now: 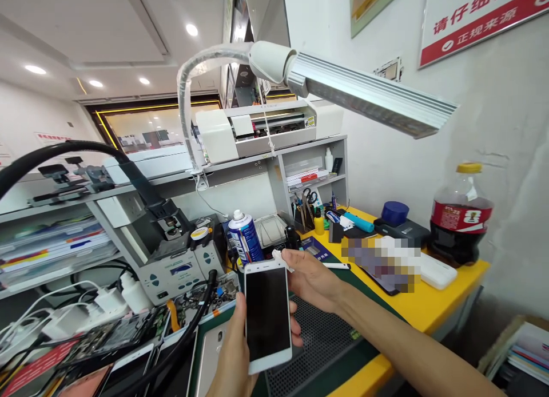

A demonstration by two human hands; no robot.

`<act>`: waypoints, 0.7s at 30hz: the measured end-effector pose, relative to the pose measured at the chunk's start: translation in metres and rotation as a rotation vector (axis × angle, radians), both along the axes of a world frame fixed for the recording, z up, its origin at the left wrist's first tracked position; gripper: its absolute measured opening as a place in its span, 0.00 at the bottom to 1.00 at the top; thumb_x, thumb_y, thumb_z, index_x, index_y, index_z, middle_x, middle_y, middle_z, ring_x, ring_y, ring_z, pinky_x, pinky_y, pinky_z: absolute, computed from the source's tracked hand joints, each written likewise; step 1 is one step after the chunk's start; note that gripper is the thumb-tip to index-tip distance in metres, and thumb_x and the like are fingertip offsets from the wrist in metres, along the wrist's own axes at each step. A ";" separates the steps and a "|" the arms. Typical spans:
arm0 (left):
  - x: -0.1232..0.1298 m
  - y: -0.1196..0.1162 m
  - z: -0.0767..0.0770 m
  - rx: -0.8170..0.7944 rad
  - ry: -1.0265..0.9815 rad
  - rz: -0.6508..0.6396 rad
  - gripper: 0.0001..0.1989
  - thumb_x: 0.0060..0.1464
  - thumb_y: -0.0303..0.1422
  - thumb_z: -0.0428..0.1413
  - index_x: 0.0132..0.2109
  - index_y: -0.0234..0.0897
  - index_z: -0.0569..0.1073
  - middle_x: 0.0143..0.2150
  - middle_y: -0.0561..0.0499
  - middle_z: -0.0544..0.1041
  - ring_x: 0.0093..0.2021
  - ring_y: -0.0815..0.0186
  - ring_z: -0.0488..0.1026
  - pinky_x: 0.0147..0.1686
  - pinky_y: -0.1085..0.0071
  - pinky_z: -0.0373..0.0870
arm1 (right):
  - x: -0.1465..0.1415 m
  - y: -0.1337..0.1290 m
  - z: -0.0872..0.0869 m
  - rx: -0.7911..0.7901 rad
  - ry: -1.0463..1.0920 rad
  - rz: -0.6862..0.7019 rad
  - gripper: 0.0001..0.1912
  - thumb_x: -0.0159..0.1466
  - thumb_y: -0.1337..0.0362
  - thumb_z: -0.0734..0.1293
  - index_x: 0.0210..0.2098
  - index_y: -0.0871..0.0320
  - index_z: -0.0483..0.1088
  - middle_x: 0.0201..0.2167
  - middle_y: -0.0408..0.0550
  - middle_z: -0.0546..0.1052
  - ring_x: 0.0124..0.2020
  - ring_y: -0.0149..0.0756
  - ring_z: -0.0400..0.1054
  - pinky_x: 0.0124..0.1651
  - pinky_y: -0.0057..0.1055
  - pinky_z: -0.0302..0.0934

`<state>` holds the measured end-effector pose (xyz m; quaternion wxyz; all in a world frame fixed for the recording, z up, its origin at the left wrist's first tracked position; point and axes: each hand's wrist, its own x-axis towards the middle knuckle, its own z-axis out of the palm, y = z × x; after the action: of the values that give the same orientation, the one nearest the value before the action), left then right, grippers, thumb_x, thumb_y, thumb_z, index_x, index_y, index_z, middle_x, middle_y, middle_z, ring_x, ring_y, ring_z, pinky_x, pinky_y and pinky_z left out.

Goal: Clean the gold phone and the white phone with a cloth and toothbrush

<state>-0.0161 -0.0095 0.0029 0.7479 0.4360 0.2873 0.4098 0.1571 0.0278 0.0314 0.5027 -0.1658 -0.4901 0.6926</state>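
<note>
My left hand [234,354] is closed around a white smartphone [268,317], thumb along its left edge and fingertips showing past its right edge. The phone is tilted up towards me, with its black screen dark. My right hand [315,278] is at the phone's upper right corner, thumb and fingers pinching a small crumpled white piece [279,256] that looks like tissue or a wipe. Part of this white piece rests at the phone's top edge. Beneath both hands lies a black perforated mat [326,342].
A blue spray can [245,237] stands behind the phone. Left are a grey rework station [180,271], a black hose and several phones. On the yellow table [435,297] at right are a cola bottle [461,219] and a white power bank-like object [437,271]. A lamp [373,94] hangs overhead.
</note>
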 end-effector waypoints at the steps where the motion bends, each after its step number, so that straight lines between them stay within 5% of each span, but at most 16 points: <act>1: -0.001 0.000 0.003 -0.043 -0.040 -0.027 0.41 0.61 0.59 0.40 0.48 0.23 0.78 0.37 0.34 0.81 0.35 0.53 0.79 0.41 0.61 0.75 | -0.002 0.001 -0.001 -0.004 0.008 -0.017 0.20 0.64 0.47 0.68 0.33 0.60 0.73 0.26 0.43 0.72 0.24 0.29 0.63 0.29 0.27 0.58; 10: -0.006 0.008 0.011 -0.135 -0.092 0.080 0.31 0.64 0.52 0.45 0.49 0.25 0.76 0.31 0.36 0.81 0.28 0.54 0.80 0.29 0.62 0.77 | -0.011 0.004 -0.009 -0.025 -0.132 -0.044 0.21 0.62 0.46 0.70 0.35 0.61 0.74 0.30 0.45 0.74 0.32 0.31 0.67 0.32 0.25 0.62; 15: -0.008 0.014 0.012 -0.140 -0.209 0.194 0.23 0.64 0.45 0.50 0.50 0.28 0.76 0.36 0.40 0.81 0.33 0.56 0.79 0.33 0.57 0.79 | -0.012 0.003 -0.011 -0.033 -0.223 0.036 0.22 0.62 0.47 0.70 0.36 0.62 0.73 0.30 0.44 0.72 0.27 0.27 0.66 0.30 0.24 0.64; 21: -0.010 0.019 0.015 -0.238 -0.284 0.347 0.18 0.64 0.40 0.53 0.53 0.32 0.75 0.41 0.43 0.82 0.33 0.61 0.79 0.36 0.65 0.78 | -0.014 0.005 -0.019 -0.067 -0.362 0.006 0.23 0.59 0.47 0.73 0.41 0.62 0.73 0.39 0.50 0.75 0.38 0.35 0.71 0.37 0.29 0.70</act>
<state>-0.0257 0.0099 0.0178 0.7454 0.2271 0.2963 0.5522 0.1430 0.0332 0.0128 0.3985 -0.3029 -0.5497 0.6687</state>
